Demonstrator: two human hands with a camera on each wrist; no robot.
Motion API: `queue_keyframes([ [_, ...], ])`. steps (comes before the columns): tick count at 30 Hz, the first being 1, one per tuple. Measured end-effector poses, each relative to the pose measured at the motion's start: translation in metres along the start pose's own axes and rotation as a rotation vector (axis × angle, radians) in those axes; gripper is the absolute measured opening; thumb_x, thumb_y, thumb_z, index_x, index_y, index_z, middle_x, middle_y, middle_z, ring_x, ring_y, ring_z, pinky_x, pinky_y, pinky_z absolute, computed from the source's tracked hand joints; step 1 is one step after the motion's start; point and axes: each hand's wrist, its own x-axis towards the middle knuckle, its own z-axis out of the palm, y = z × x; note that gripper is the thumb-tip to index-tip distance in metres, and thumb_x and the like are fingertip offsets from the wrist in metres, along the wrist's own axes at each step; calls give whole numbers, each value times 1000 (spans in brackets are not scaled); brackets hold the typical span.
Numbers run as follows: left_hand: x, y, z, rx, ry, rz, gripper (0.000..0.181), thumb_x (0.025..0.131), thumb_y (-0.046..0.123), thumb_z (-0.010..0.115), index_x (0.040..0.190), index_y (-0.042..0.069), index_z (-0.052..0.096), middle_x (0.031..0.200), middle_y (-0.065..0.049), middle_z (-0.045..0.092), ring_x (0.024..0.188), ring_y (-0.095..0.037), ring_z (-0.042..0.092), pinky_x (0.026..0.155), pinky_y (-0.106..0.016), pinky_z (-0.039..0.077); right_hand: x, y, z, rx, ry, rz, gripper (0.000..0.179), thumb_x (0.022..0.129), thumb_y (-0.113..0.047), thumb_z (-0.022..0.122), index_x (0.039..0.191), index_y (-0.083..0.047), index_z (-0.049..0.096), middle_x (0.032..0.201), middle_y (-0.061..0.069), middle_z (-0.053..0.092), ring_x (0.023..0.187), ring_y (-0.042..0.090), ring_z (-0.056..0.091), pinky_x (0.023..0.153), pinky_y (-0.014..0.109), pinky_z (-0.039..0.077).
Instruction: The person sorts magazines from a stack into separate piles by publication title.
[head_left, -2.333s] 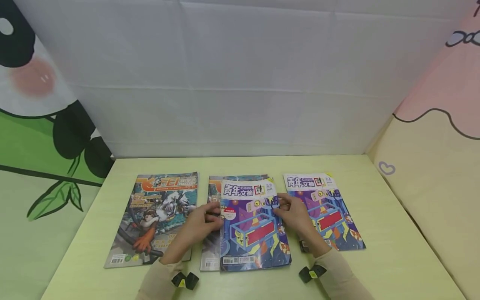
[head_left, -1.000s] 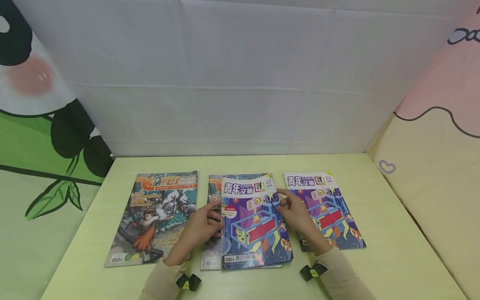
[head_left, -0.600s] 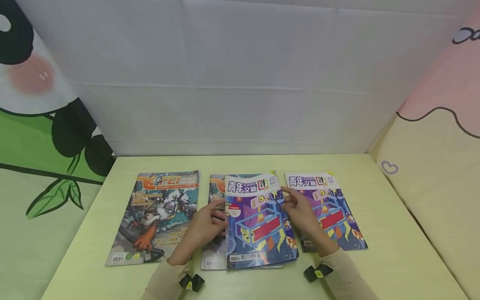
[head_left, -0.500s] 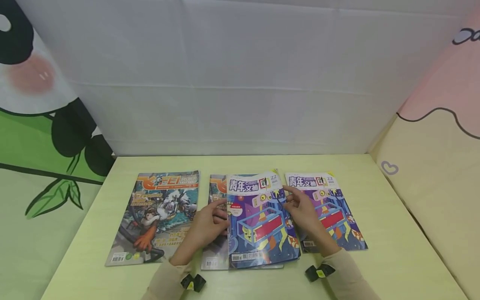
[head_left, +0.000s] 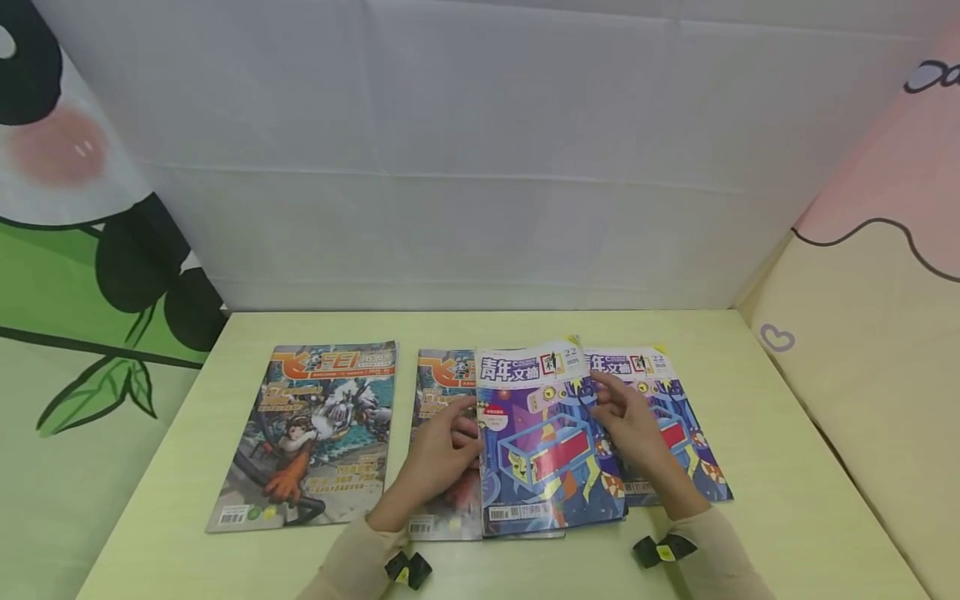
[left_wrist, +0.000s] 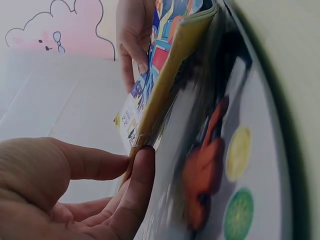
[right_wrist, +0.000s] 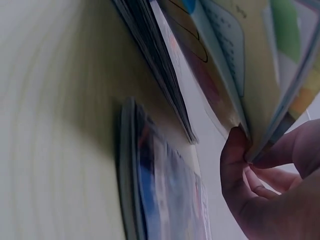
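Both hands hold a purple-and-blue magazine point(head_left: 543, 450) with a white title band, raised over a grey comic-style magazine point(head_left: 442, 500) in the middle of the table. My left hand point(head_left: 442, 446) pinches its left edge; in the left wrist view, thumb and fingers point(left_wrist: 137, 185) grip the spine. The right hand point(head_left: 630, 421) pinches the right edge, and the right wrist view shows its pages point(right_wrist: 255, 65) slightly parted between thumb and fingers. To the right lies a second purple magazine point(head_left: 686, 450), partly covered by the held one and my right hand.
Another grey comic-style magazine point(head_left: 315, 450) lies on the left of the pale yellow table point(head_left: 150, 517). A white cloth wall point(head_left: 480, 167) stands behind, with cartoon-printed panels on both sides. Each wrist carries a small black device point(head_left: 408, 570).
Both hands have carried the held purple magazine to the right and tilted it a little, uncovering more of the grey magazine and overlapping the right-hand purple one. The other magazines stay put.
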Motion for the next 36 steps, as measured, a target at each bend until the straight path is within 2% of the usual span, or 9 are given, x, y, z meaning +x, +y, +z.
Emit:
queue_keyframes([
  [7,3,2,17,-54,-26,-30,64,97,-2,78,156,-5,54,117,-18,75,98,-30,80,78,-33,68,-5,5,-20,4,-4,43,60,107,7,63,165,-3,50,124,22,62,92,14,64,58,22,50],
  [11,3,6,25,-85,-50,-22,65,98,4,80,157,-3,54,123,-18,76,106,-32,79,88,-40,67,-8,7,-33,-39,-7,28,59,109,5,62,166,-2,47,127,24,62,98,17,65,63,23,53],
  [13,1,9,29,-135,-75,-22,67,98,5,80,159,-2,52,129,-19,74,111,-34,77,92,-45,67,-9,9,-39,-58,-4,22,58,109,5,61,166,0,46,127,25,63,100,17,67,68,23,56],
  [16,-1,13,35,-206,-111,-40,69,99,7,81,161,1,51,136,-19,71,118,-34,74,97,-46,65,-9,13,-49,-65,-1,27,58,110,4,60,166,0,45,127,26,64,98,14,67,72,24,60],
  [21,1,21,48,-306,-158,-54,73,99,5,82,164,1,47,140,-21,68,121,-32,71,98,-42,64,-10,22,-67,-67,-1,12,60,111,3,59,168,1,42,129,27,63,96,7,66,75,24,61],
  [28,5,29,64,-359,-202,-53,76,101,5,79,168,3,42,147,-21,64,126,-33,67,101,-41,63,-14,30,-90,-36,-9,-26,58,113,0,58,168,1,40,129,28,61,96,6,67,75,26,65],
  [33,8,32,79,-405,-206,-41,77,99,3,80,167,2,43,146,-21,63,126,-32,67,101,-40,63,-16,36,-105,-41,1,-47,57,114,-3,58,168,1,40,127,22,64,96,5,69,76,27,65],
  [36,10,33,87,-424,-205,-40,75,100,2,79,167,2,44,145,-20,63,124,-31,67,100,-39,63,-17,40,-113,-24,4,-73,56,115,-3,57,167,2,40,122,13,68,94,7,71,74,28,66],
])
